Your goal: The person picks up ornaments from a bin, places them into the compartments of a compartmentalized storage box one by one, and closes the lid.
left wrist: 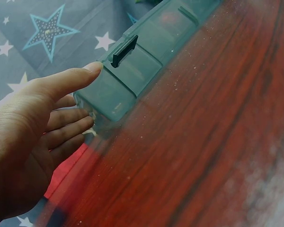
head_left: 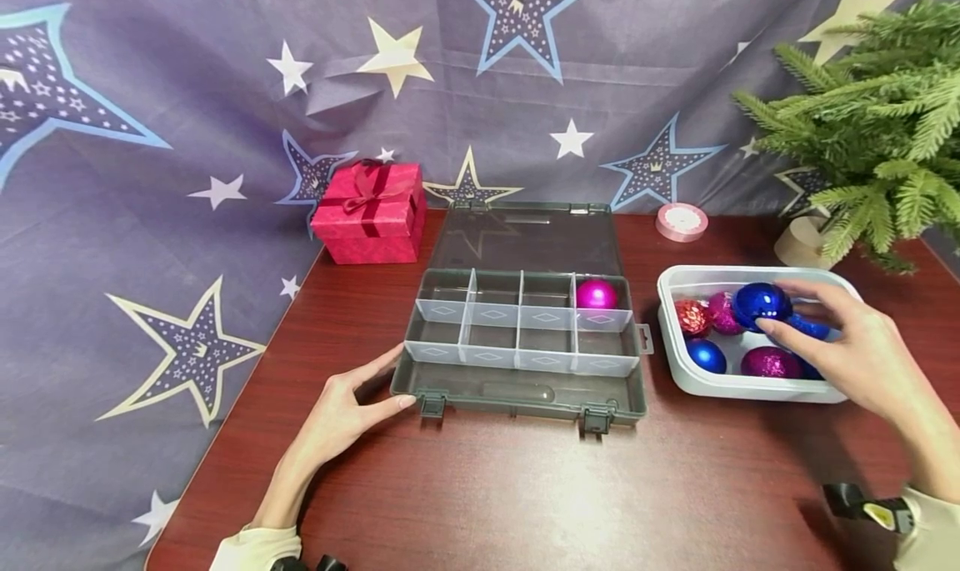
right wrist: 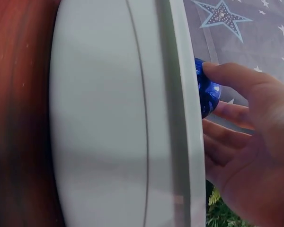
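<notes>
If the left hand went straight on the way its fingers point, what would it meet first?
The compartment box, at its near left corner. The left hand seems to touch it there, though exact contact is hard to confirm.

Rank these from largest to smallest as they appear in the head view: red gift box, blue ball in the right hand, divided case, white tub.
1. Divided case, counting its open lid
2. White tub
3. Red gift box
4. Blue ball, slightly covered by fingers
</notes>
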The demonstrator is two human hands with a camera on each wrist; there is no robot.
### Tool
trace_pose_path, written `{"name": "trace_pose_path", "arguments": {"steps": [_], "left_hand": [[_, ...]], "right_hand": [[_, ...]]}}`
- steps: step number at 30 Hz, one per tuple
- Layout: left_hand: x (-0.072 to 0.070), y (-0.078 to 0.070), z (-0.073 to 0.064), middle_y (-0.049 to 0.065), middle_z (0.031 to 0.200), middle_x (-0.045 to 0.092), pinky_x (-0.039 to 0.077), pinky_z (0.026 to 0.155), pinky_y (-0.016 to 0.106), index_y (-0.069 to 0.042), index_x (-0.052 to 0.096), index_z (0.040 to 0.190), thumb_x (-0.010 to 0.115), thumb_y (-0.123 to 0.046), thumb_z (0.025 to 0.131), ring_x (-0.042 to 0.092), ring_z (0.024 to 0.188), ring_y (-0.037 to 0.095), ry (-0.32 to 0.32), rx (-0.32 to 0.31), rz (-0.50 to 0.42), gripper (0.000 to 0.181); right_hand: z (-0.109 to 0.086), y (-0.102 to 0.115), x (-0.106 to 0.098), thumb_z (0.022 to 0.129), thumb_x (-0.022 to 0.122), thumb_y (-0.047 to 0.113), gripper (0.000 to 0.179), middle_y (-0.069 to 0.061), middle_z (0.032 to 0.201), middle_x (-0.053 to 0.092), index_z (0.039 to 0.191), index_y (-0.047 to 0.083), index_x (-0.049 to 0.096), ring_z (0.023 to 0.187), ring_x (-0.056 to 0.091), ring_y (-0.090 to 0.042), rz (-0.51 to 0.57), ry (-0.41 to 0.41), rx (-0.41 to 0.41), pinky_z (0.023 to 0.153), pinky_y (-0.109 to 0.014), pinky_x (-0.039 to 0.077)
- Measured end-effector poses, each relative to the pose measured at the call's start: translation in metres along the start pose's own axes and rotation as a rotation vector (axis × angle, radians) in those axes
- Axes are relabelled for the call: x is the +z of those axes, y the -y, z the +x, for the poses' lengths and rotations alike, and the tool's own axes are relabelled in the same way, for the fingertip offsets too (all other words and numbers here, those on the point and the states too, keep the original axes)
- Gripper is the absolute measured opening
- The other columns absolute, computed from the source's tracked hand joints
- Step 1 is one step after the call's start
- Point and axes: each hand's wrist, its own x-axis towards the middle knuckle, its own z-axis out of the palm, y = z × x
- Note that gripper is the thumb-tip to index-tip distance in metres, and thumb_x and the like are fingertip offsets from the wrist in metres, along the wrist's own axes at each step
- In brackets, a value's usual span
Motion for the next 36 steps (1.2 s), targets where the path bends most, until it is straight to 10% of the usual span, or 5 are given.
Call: {"name": "trace_pose_path", "arguments": {"steps": [8, 16, 24, 31, 36], "left_hand": [[0.001, 0.002, 0.0, -0.012, 0.138, 0.064, 0.041, 0.106, 0.017, -0.033, 0.059, 0.148, 0.088, -0.03, 0.086, 0.057, 0.131, 0.014, -0.006, 0.012, 0.004, 0.069], [0.001, 0.0, 0.0, -0.006, 0.138, 0.065, 0.041, 0.105, 0.017, -0.027, 0.059, 0.149, 0.088, -0.028, 0.086, 0.058, 0.131, 0.019, -0.007, 0.036, 0.0, 0.068], [0.001, -0.001, 0.001, -0.005, 0.137, 0.066, 0.041, 0.105, 0.016, -0.027, 0.06, 0.148, 0.088, -0.027, 0.086, 0.059, 0.13, 0.019, -0.006, 0.03, -0.012, 0.068], [0.001, 0.002, 0.0, -0.007, 0.137, 0.066, 0.041, 0.105, 0.018, -0.029, 0.059, 0.149, 0.088, -0.029, 0.086, 0.059, 0.13, 0.017, -0.001, 0.025, 0.006, 0.069], [0.001, 0.001, 0.0, -0.01, 0.136, 0.066, 0.041, 0.105, 0.018, -0.031, 0.06, 0.148, 0.089, -0.03, 0.085, 0.058, 0.13, 0.015, -0.005, 0.016, 0.007, 0.069]], "right_hand": [[0.01, 0.015, 0.01, 0.086, 0.085, 0.007, 0.051, 0.029, 0.118, 0.055, 0.134, 0.008, 0.067, 0.093, 0.055, 0.024, 0.106, -0.028, -0.109, 0.079, 0.001, 0.041], [0.022, 0.029, 0.022, 0.086, 0.085, 0.008, 0.053, -0.021, 0.122, 0.069, 0.135, 0.005, 0.065, 0.099, 0.05, 0.024, 0.112, 0.005, -0.19, 0.084, 0.001, 0.035], [0.032, 0.046, 0.038, 0.089, 0.084, 0.014, 0.053, -0.021, 0.128, 0.067, 0.138, 0.008, 0.063, 0.103, 0.052, 0.019, 0.144, 0.062, -0.192, 0.085, -0.001, 0.039], [0.044, 0.06, 0.052, 0.09, 0.082, 0.01, 0.051, -0.022, 0.129, 0.066, 0.137, 0.005, 0.063, 0.107, 0.068, -0.045, 0.207, 0.098, -0.234, 0.077, -0.006, 0.048], [0.051, 0.069, 0.064, 0.091, 0.082, 0.01, 0.05, -0.021, 0.13, 0.066, 0.137, 0.007, 0.063, 0.107, 0.068, -0.049, 0.223, 0.122, -0.272, 0.08, -0.009, 0.05]]}}
